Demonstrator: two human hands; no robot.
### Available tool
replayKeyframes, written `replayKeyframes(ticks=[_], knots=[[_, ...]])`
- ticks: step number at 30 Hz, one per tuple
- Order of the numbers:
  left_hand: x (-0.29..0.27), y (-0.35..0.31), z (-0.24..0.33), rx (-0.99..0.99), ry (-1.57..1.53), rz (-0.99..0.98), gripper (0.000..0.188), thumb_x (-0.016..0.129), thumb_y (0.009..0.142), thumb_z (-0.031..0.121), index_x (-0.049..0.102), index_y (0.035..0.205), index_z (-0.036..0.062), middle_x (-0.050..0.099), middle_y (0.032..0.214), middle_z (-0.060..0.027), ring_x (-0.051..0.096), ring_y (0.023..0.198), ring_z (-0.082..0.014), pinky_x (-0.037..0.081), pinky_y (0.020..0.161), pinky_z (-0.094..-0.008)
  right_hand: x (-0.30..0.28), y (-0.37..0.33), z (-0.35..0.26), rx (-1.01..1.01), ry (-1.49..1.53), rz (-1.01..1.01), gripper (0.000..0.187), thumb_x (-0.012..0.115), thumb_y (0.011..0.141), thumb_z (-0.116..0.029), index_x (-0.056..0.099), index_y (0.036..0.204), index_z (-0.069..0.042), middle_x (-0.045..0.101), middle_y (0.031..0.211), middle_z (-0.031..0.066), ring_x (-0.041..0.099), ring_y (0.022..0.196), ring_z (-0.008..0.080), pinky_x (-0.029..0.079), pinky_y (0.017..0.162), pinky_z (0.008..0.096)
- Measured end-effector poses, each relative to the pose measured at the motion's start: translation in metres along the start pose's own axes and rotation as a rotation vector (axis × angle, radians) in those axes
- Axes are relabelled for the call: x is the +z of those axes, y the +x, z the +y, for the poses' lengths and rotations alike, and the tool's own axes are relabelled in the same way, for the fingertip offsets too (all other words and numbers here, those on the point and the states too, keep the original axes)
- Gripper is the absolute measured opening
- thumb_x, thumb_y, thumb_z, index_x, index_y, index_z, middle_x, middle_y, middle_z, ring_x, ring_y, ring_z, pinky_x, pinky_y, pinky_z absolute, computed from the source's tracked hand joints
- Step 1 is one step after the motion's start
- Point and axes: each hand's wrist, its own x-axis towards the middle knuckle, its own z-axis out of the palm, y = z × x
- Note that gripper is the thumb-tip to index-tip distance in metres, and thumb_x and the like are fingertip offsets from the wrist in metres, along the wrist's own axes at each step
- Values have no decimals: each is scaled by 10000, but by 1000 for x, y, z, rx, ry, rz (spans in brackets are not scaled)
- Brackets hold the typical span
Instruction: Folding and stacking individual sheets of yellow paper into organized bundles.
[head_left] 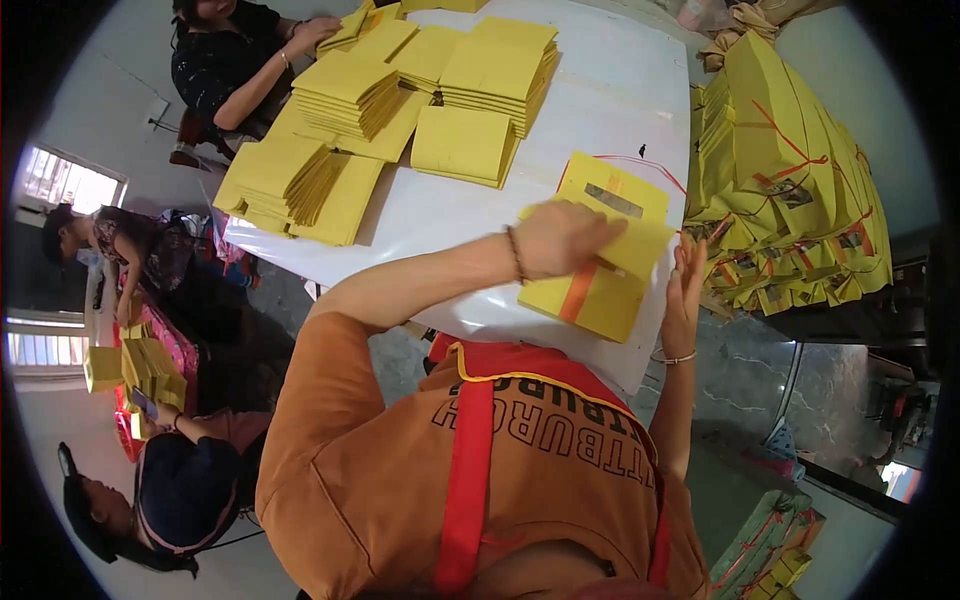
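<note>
In front of me at the table's near right corner lies a bundle of folded yellow paper packets [612,310] with an orange band across it. My left hand [572,238], smeared by motion, is over the top of the bundle; its fingers are too blurred to read. Beside the bundle's right edge, my right hand [684,285] is upright with its fingers stretched out. A thin red string [648,163] loops over the table behind the bundle and runs toward the right hand. Whether the fingers touch the string is unclear.
Several stacks of yellow packets [345,95] cover the far left of the white table [600,75]. A large pile of string-tied yellow bundles [790,180] stands at the right. A person in black [235,70] works across the table; two other people are at the left near a red-covered table.
</note>
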Motion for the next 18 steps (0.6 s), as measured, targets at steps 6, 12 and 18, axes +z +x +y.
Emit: replayKeyframes(ticks=[6,12,18], knots=[[-65,-63,-89,-228,299,273,510,540,697,-45,550,1193,76,601,1121,-143,587,977,-310,468,832,-393,-1,-6,14,-100,-182,-53,626,485,879,-131,198,1413,27,272,1444,188,250,1346,283,205,1085,364],[-23,-119,-186,-352,516,22,552,583,696,7,516,1231,125,558,1151,-104,513,1077,-283,405,905,-405,20,-2,19,-270,-730,-234,526,585,832,-157,418,1313,-23,346,1395,189,266,1319,385,249,1063,444],[0,-127,-202,-379,518,-61,514,634,700,86,523,1199,142,554,1115,-78,506,1072,-255,369,906,-400,24,-6,32,-254,-725,-215,421,604,823,-168,528,1227,-78,360,1402,131,241,1333,376,244,1068,441]])
